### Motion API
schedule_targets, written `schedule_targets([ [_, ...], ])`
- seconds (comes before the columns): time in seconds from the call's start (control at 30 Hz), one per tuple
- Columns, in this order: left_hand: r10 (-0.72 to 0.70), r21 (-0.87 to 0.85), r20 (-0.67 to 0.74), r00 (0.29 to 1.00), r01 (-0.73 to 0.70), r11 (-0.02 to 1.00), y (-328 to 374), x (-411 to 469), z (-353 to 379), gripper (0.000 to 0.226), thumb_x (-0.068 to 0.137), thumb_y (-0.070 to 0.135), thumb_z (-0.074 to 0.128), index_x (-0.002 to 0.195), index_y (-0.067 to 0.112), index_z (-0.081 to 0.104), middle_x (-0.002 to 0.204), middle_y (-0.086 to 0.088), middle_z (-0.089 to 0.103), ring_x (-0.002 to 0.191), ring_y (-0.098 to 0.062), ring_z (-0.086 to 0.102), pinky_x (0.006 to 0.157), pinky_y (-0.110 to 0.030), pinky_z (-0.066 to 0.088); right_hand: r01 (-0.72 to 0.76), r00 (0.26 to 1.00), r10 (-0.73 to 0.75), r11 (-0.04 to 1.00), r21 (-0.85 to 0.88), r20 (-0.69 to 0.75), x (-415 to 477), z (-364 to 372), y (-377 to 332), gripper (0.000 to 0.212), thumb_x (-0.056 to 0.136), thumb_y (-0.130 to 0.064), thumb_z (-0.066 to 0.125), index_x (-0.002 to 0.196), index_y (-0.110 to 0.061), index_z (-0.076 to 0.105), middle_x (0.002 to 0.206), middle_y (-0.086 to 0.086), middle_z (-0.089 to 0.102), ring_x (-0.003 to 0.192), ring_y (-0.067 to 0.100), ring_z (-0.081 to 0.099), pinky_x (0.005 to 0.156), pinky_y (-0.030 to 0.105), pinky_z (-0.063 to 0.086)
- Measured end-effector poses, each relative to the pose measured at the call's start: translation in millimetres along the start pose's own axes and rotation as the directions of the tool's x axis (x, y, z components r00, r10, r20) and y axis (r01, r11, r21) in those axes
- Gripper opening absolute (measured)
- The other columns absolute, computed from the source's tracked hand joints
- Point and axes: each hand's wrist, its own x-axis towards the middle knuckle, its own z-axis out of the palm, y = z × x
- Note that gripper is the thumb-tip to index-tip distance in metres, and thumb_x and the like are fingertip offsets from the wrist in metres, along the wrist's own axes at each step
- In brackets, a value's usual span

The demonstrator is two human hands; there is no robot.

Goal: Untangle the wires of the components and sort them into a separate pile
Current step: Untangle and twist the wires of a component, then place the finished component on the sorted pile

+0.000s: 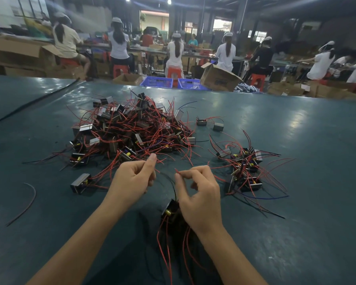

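A single wide-angle view looks from head height, forward and down across the surface [308, 128]. The left hand [132, 178] and right hand [199, 197] sit close beneath it, near the lower edge.

Both hands are up over the dark green bench [296, 130]. The left hand [134, 177] and the right hand [197, 194] each pinch a thin red wire [176, 171] between thumb and forefinger; whether it is one strand, I cannot tell. Just under the right hand is a dark component [171, 210] with a yellow part, its red leads trailing toward the person. Beyond the hands lies the big tangled heap [130, 128], and a smaller pile [245, 167] sits well apart to the right. A lone component [80, 183] lies left of the left hand, and a loose wire [25, 204] farther left. Across the room, workers sit on red stools behind blue crates [156, 81].
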Motion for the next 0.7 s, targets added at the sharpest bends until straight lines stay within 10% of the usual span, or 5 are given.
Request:
schedule_targets([
  [0.2,0.090,0.218,-0.038,0.995,-0.080,0.973,-14.9,-1.0,-5.7,0.061,0.096,0.053,0.038,0.053,0.014,0.057,0.048,-0.001,0.057,0.048,-0.019,0.054,0.053,-0.032,0.046,-0.125,0.987,0.137,0.982,0.141,-0.083,15.0,-14.4,6.2,0.015,0.093,-0.021,0.064,0.079,-0.023,0.062,0.058,-0.010,0.054,0.051,0.007,0.049,0.049,0.017,0.039],
  [0.37,0.347,0.668,0.018,0.938,-0.270,0.694,-24.0,-6.1,-7.0,0.053,0.095,0.052,0.039,0.057,0.015,0.042,0.049,0.003,0.043,0.051,-0.021,0.048,0.048,-0.030,0.034,-0.160,0.946,0.200,0.972,0.170,-0.255,43.2,-37.8,12.9,0.016,0.094,-0.017,0.063,0.079,-0.023,0.061,0.064,-0.009,0.060,0.055,0.001,0.057,0.052,0.011,0.043],
  [0.7,0.660,0.682,-0.016,0.751,-0.474,0.557,-17.4,0.7,-16.9,0.025,0.092,0.024,0.054,0.075,0.009,0.065,0.085,0.000,0.063,0.074,-0.020,0.057,0.064,-0.035,0.049,-0.403,0.770,0.442,0.896,0.187,-0.459,118.3,-77.6,54.6,0.013,0.098,-0.024,0.055,0.101,-0.014,0.062,0.087,0.003,0.072,0.080,0.021,0.069,0.078,0.042,0.058],
])
